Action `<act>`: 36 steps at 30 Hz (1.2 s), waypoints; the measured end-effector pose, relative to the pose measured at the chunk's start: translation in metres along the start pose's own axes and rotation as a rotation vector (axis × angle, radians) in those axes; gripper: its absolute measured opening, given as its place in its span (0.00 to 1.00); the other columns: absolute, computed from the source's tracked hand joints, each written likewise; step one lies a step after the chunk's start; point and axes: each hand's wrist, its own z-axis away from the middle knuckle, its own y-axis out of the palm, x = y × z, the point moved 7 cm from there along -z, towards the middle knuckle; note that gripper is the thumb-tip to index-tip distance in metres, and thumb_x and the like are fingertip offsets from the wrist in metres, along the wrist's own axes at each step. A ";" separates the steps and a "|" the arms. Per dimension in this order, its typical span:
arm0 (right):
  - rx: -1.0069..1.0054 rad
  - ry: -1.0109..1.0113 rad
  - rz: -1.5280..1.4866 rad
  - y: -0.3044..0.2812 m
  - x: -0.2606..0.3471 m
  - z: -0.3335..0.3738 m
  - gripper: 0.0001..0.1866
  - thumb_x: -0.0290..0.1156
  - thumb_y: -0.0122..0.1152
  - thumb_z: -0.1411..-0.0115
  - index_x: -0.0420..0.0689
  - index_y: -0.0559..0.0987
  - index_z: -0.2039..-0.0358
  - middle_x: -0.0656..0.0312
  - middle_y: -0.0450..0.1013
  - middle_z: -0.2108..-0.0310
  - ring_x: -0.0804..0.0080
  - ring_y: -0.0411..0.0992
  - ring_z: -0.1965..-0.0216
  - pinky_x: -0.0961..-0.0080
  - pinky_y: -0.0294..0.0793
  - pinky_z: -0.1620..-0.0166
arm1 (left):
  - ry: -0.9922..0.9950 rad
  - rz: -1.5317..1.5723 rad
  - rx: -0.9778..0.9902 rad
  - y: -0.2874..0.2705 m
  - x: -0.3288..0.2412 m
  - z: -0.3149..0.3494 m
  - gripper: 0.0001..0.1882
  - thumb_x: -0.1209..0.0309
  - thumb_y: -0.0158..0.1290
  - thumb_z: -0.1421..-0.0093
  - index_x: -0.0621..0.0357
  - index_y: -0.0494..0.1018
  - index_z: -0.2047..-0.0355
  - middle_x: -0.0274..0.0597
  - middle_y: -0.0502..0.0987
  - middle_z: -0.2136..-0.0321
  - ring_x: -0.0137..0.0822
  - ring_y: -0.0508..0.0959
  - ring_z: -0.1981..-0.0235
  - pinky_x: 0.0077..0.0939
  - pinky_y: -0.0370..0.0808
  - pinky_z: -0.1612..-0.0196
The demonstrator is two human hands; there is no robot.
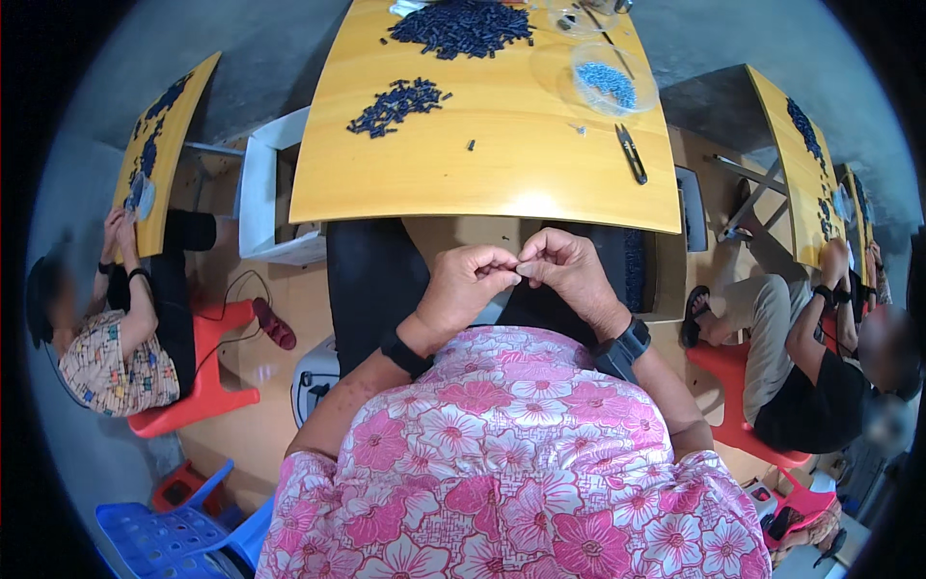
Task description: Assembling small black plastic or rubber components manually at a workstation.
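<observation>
Just off the front edge of the yellow table (386, 183), above my lap, my two hands meet at the fingertips. My left hand (465, 288) is closed in a pinch of thumb and forefinger. Facing it, my right hand (576, 278) pinches too, its tips touching the left ones. Whatever sits between the fingertips is too small and covered to name. On the tabletop ahead lie a small pile of short dark tube-like pieces (397, 106) and a single dark piece (471, 146). Black thread snips (631, 154) rest at the right, below a clear dish of small blue pieces (606, 85).
A larger heap of dark pieces (461, 27) covers the table's far part. Beneath the table stand a white box (260, 207) at left and a cardboard box (666, 280) at right. People sit on red stools (207, 372) at side tables. A blue chair (159, 536) stands lower left.
</observation>
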 end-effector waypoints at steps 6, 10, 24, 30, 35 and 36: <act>-0.150 -0.011 0.132 -0.030 0.016 -0.006 0.01 0.22 0.63 0.42 0.40 0.78 0.69 0.68 0.74 0.75 0.85 0.71 0.75 0.86 0.73 0.69 | 0.036 0.089 0.022 0.001 -0.001 -0.014 0.07 0.78 0.59 0.44 0.64 0.79 0.64 0.36 0.80 0.72 0.22 0.77 0.69 0.18 0.74 0.64; -0.451 -0.178 0.293 -0.070 0.046 -0.025 0.03 0.24 0.62 0.42 0.38 0.80 0.68 0.67 0.76 0.72 0.81 0.72 0.72 0.83 0.74 0.67 | -0.006 0.104 0.050 0.004 0.006 -0.020 0.07 0.80 0.57 0.43 0.64 0.78 0.63 0.38 0.80 0.66 0.26 0.80 0.63 0.19 0.76 0.57; -0.623 -0.386 1.422 -0.098 0.081 -0.099 0.06 0.31 0.61 0.43 0.48 0.83 0.67 0.60 0.73 0.68 0.58 0.75 0.68 0.65 0.75 0.65 | 0.019 0.124 0.096 -0.003 0.005 -0.021 0.08 0.79 0.58 0.44 0.64 0.78 0.63 0.39 0.80 0.66 0.26 0.78 0.63 0.20 0.75 0.57; -0.577 -0.314 1.533 -0.097 0.079 -0.110 0.07 0.32 0.58 0.43 0.48 0.83 0.69 0.59 0.72 0.68 0.56 0.75 0.68 0.63 0.75 0.66 | 0.015 0.155 0.099 -0.006 0.007 -0.023 0.07 0.79 0.58 0.43 0.65 0.78 0.63 0.39 0.80 0.66 0.25 0.78 0.62 0.20 0.74 0.57; -0.485 -0.317 1.596 -0.093 0.078 -0.115 0.07 0.33 0.55 0.41 0.47 0.80 0.70 0.58 0.72 0.67 0.55 0.75 0.68 0.61 0.76 0.65 | 0.041 0.178 0.089 -0.007 0.005 -0.022 0.07 0.79 0.57 0.43 0.65 0.78 0.63 0.39 0.80 0.65 0.25 0.78 0.62 0.20 0.75 0.57; -0.487 -0.320 1.597 -0.093 0.078 -0.115 0.07 0.33 0.55 0.41 0.47 0.80 0.70 0.58 0.72 0.67 0.55 0.75 0.68 0.61 0.76 0.65 | 0.034 0.190 0.087 -0.008 0.005 -0.022 0.07 0.79 0.57 0.43 0.65 0.78 0.63 0.38 0.80 0.65 0.25 0.78 0.62 0.20 0.75 0.57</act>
